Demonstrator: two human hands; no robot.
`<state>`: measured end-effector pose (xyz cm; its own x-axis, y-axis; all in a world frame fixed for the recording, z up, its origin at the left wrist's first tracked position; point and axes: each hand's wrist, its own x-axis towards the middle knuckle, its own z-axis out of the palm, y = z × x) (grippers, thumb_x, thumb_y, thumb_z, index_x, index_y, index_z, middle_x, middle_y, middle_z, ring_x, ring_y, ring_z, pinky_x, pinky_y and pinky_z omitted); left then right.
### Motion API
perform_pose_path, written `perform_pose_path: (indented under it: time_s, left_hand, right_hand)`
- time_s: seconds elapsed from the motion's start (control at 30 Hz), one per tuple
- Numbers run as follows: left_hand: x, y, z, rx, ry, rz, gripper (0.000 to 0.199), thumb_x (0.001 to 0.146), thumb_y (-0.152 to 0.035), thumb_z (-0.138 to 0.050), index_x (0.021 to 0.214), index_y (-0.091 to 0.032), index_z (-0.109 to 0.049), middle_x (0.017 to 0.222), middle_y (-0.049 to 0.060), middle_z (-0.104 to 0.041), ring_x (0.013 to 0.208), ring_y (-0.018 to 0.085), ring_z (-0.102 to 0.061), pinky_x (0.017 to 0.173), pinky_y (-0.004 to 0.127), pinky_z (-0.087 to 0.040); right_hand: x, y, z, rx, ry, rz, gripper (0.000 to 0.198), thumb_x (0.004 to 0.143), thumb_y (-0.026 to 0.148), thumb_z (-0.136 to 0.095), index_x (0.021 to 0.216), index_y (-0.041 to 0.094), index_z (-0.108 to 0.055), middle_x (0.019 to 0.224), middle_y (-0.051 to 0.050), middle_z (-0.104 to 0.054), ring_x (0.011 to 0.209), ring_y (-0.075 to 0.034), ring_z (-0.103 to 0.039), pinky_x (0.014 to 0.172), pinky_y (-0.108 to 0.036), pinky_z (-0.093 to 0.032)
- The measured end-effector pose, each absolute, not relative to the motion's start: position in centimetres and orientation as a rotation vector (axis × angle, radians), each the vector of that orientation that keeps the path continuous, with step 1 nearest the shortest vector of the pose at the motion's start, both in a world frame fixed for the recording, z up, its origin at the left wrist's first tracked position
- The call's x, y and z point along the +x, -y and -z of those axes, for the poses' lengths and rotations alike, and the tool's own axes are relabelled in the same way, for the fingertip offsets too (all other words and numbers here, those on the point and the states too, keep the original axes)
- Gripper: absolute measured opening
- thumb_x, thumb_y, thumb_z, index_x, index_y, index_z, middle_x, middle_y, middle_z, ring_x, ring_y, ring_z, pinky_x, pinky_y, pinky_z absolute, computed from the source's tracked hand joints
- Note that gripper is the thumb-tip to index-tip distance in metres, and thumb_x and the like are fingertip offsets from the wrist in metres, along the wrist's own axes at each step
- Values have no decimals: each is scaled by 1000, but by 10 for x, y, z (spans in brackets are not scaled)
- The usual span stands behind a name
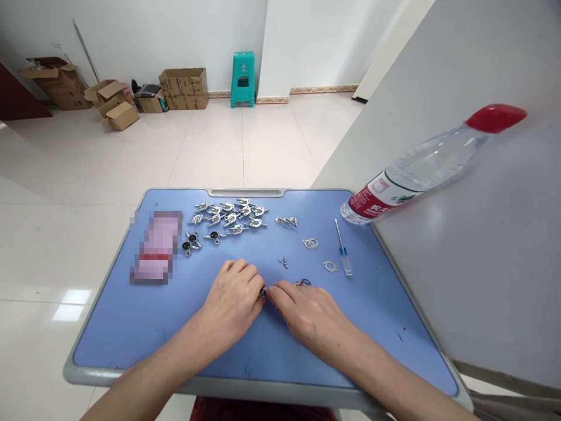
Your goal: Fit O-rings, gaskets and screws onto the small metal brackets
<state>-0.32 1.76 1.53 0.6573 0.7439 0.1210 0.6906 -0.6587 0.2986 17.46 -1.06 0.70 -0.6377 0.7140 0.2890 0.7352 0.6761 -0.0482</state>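
My left hand [234, 295] is closed in a pinch around a small metal part with a black face [262, 293], held just over the blue table. Close against it from the right, my right hand [309, 307] has its thumb and fingers pressed together at the part's edge; what they grip is hidden. Partly covered by the right hand are a few thin dark and orange rings [305, 282]. Beyond the hands lie small screws [285, 262]. Two metal fittings with black discs [190, 243] rest to the left, and another such fitting [214, 236] lies near them.
Several silver fittings [231, 218] cluster at the table's far side, beside small metal pieces [286, 221]. Flat metal plates [330, 266] and a screwdriver [345, 260] lie right. A water bottle [394, 196] stands by the grey panel [460, 263]. A blurred pink object [160, 240] lies left.
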Motion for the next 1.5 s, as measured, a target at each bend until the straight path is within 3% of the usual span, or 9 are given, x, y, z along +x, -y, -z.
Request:
perform_pose_path:
  time_s: [0.23,0.4,0.53,0.63,0.73,0.87,1.07,1.23,1.5]
  left_hand:
    - [-4,-18,-15,2624,-1157,-340,11,87,-13,-60,77,-17,-57,80,1,-59,79,19,-50,69,33,-38]
    - [-4,-18,-17,2621,-1152,-312,10,85,-12,-60,79,-17,-55,82,1,-59,81,20,-50,72,34,-38]
    - [-4,-18,-17,2608,-1157,-327,8,85,-13,-60,82,-18,-56,83,1,-59,82,20,-51,71,34,-38]
    - [-4,-18,-17,2599,-1152,-365,7,85,-12,-59,83,-19,-56,83,1,-60,82,19,-51,71,34,-38]
    - [-5,-18,-18,2588,-1155,-370,7,84,-12,-61,84,-18,-57,83,1,-60,81,20,-51,72,34,-38]
    - [-5,-17,-20,2564,-1156,-342,9,82,-13,-64,87,-18,-58,85,1,-61,83,20,-52,73,35,-38]
    - [-4,-17,-21,2559,-1150,-355,6,85,-15,-61,89,-19,-58,85,1,-60,84,20,-52,74,35,-39]
    - [-5,-18,-19,2570,-1143,-357,7,84,-13,-62,87,-19,-59,83,1,-61,82,20,-52,72,35,-39]
    - [-4,-18,-19,2585,-1135,-313,8,83,-11,-65,85,-17,-60,84,1,-61,82,20,-52,71,34,-39]
  right_hand:
    - [171,18,-6,-1136,2622,137,32,85,-3,-38,70,15,-60,59,-2,-55,43,-14,-44,44,-31,-22]
    - [182,8,-17,-1216,2478,-262,25,92,8,-38,92,17,-61,68,-2,-61,50,-14,-53,46,-27,-31]
    - [195,3,-39,-1388,2140,-712,24,94,17,-39,113,18,-54,88,-5,-65,72,-16,-61,65,-28,-47]
    - [202,2,-47,-1445,1966,-949,29,99,25,-32,120,22,-52,87,-4,-62,78,-16,-60,70,-29,-49]
    - [205,1,-45,-1410,1870,-1106,33,101,34,-31,125,24,-51,78,-1,-58,66,-13,-56,63,-26,-48]
    - [205,2,-42,-1495,1783,-1088,35,101,41,-31,130,28,-45,68,4,-48,60,-13,-50,56,-24,-45]
    - [205,0,-42,-1465,1754,-1141,24,100,37,-34,107,24,-53,80,-1,-58,68,-14,-55,60,-25,-47]
    - [202,-3,-38,-1311,1752,-1201,18,99,32,-40,102,23,-55,95,-5,-69,81,-16,-63,75,-31,-52]
    - [200,-5,-40,-1316,1768,-838,13,91,29,-55,85,23,-64,80,-2,-64,73,-16,-60,65,-29,-49]
